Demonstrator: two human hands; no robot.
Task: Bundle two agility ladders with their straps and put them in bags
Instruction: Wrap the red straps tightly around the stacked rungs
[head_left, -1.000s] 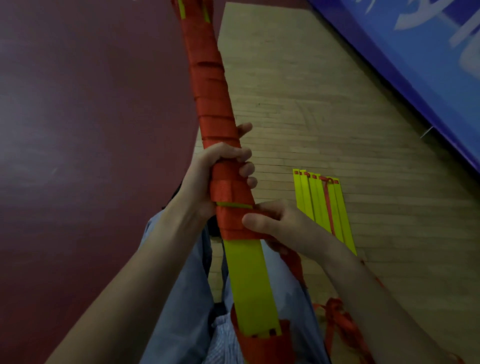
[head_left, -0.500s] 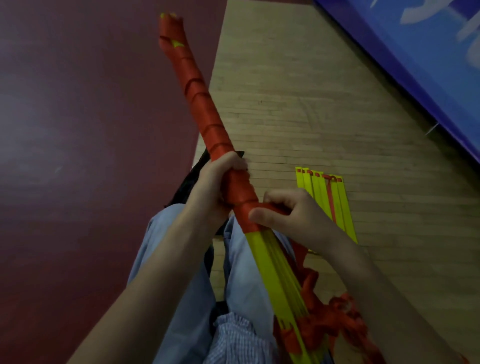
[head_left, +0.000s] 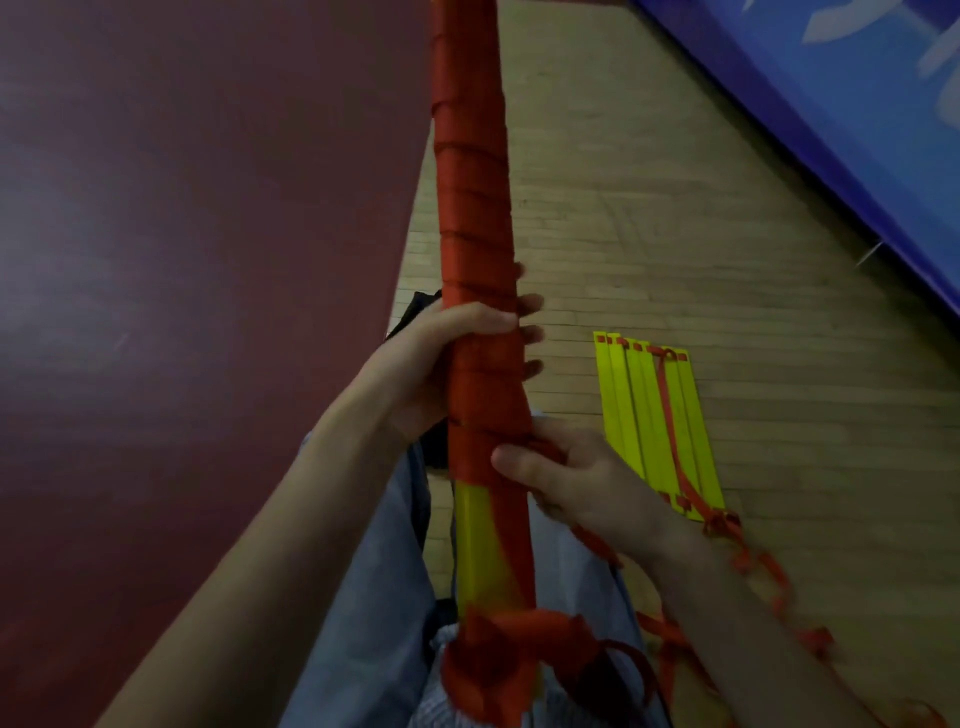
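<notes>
Ladder (head_left: 475, 234) rungs, stacked into one long bundle, stand nearly upright over the lap now — half a second ago it leaned left, so it has been turned for another pass of strap (head_left: 511, 525). Red wrap covers all but a short yellow stretch near the bottom; I judge this bundle almost finished. Left hand (head_left: 431, 364) is closed round the wrapped part. Right hand (head_left: 571, 478) pinches the strap against the bundle's right side. Second ladder (head_left: 657, 426) lies flat on the floor (head_left: 675, 234), unwrapped.
</notes>
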